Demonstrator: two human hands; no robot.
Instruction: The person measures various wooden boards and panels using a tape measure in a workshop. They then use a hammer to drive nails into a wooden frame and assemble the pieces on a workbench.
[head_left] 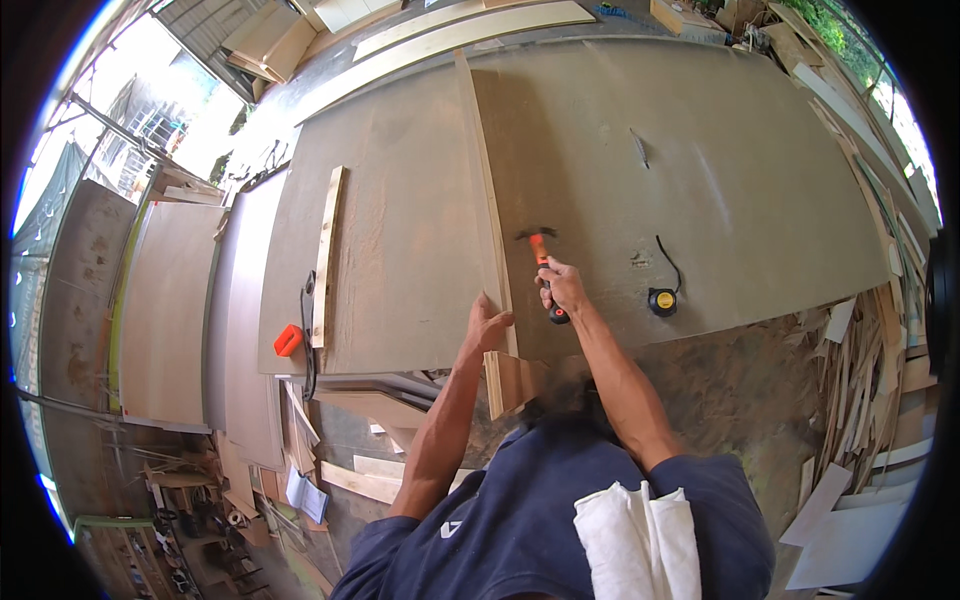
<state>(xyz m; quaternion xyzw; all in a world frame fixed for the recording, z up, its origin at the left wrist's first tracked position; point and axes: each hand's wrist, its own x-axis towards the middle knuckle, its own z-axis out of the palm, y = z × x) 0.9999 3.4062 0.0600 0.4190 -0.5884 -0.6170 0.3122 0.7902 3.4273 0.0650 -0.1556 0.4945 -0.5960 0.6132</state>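
My right hand [564, 286] is wrapped round the black and orange handle of a claw hammer [541, 248]. The hammer's dark head is raised at the right of a long wooden board [484, 190], which stands on edge across the large worktable. Close to the board's near end, my left hand [486, 324] grips it, thumb on the right side and fingers on the left. A short wooden piece [512, 380] meets the board at this end, just in front of my body.
On the brown tabletop [400, 200] lie a tape measure [662, 302], a thin pen-like tool [640, 150], a narrow wood strip [328, 255] and an orange block-like object [288, 341]. Large panels [168, 310] stand at the left. Scrap strips [850, 390] are heaped at the right.
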